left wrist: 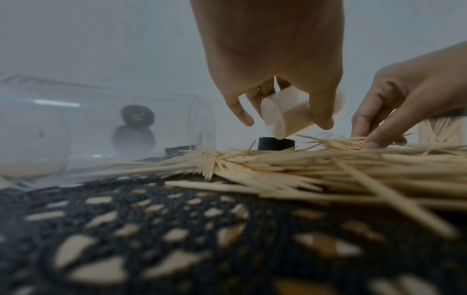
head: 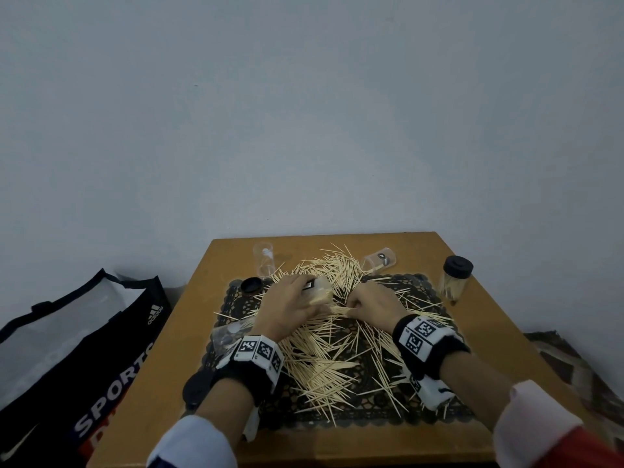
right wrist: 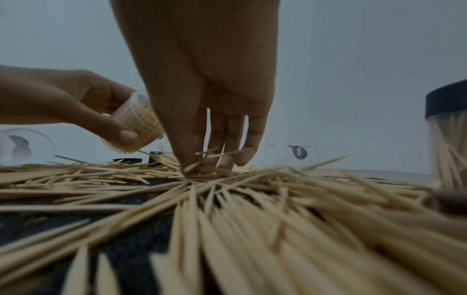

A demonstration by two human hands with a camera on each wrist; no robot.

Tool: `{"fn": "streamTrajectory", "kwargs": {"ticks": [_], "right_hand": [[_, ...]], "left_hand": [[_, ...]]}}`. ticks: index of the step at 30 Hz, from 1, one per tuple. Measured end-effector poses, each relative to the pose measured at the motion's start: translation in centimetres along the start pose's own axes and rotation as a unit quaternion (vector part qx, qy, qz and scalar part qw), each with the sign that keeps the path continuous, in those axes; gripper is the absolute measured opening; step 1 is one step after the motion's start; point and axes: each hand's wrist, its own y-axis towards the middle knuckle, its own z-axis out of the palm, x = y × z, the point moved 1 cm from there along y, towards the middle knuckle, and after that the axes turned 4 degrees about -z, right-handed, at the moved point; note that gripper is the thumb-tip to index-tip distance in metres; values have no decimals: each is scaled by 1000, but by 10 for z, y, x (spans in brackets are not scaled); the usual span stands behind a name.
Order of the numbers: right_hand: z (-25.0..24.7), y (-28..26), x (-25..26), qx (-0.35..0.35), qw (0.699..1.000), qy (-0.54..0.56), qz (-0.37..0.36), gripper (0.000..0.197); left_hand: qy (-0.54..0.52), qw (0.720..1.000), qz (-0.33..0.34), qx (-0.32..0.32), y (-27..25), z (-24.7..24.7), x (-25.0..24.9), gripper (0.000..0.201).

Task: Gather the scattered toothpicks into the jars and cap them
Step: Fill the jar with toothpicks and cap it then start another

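Note:
Toothpicks (head: 324, 349) lie thickly scattered over a black lace mat (head: 388, 413). My left hand (head: 297, 297) grips a clear jar (head: 320, 291), tilted with its mouth toward the right and partly filled with toothpicks; in the left wrist view the jar (left wrist: 283, 117) hangs just above the pile. My right hand (head: 351, 307) reaches down into the heap beside it. Its fingertips (right wrist: 192, 163) pinch a small bunch of toothpicks (right wrist: 215, 157). A black cap (head: 251, 285) rests on the mat's far left corner.
A capped jar of toothpicks (head: 454, 282) stands at the right edge. An empty jar (head: 264, 260) stands at the back left, another (head: 380, 260) lies at the back, a third (head: 229, 334) lies left. A second cap (head: 197, 386) sits by my left wrist. A sports bag (head: 84, 349) is on the floor.

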Motion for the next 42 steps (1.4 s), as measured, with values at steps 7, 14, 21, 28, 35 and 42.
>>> {"fn": "streamTrajectory", "kwargs": {"ticks": [7, 14, 21, 28, 35, 42], "right_hand": [[-2, 0, 0, -75, 997, -10, 5, 17], [-6, 0, -2, -157, 987, 18, 2, 22], [-3, 3, 1, -169, 983, 52, -44, 20], [-3, 4, 3, -172, 980, 41, -94, 29], [-1, 6, 6, -164, 975, 12, -151, 29], [-5, 2, 7, -190, 965, 99, -149, 28]], "left_hand": [[35, 998, -49, -32, -1, -5, 1, 61], [39, 996, -75, -37, -3, -6, 1, 56], [10, 999, -39, 2, -1, -4, -2, 62], [-25, 999, -12, 39, 0, -1, -4, 65], [-45, 998, -15, 37, -1, -2, -8, 63], [-55, 998, -10, 34, 0, -2, -8, 67]]}}
